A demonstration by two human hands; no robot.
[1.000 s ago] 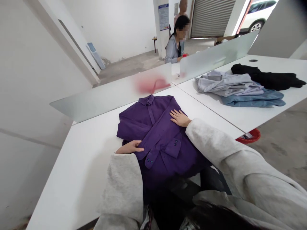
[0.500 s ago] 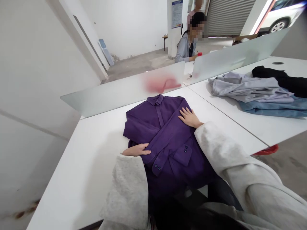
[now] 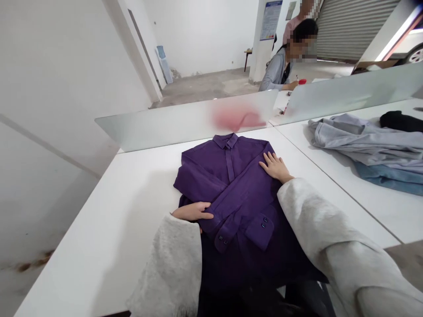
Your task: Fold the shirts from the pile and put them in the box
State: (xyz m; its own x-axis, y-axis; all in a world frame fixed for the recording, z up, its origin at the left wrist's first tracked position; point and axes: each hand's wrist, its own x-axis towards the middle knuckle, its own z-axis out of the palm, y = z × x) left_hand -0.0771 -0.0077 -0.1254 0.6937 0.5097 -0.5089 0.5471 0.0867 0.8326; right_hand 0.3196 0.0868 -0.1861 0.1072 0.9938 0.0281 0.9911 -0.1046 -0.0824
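A purple button-up shirt (image 3: 231, 185) lies face up on the white table (image 3: 112, 220), collar toward the far divider, both sleeves folded across its front. My left hand (image 3: 193, 211) lies flat on the shirt's left side, fingers stretched along a folded sleeve just above its cuff. My right hand (image 3: 276, 166) rests open and flat on the shirt's right shoulder area, fingers spread. Both arms wear grey fleece sleeves. The shirt's lower hem hangs over the near table edge.
A frosted divider panel (image 3: 172, 121) stands behind the shirt, with something pink blurred behind it. A pile of grey-lilac and blue clothes (image 3: 366, 145) and a black garment (image 3: 401, 121) lie on the right table. Another person (image 3: 280, 66) sits beyond the divider.
The view has swung left, so the shirt and clothes pile sit further right in the picture. Both hands stay flat on the shirt in nearly the same places.
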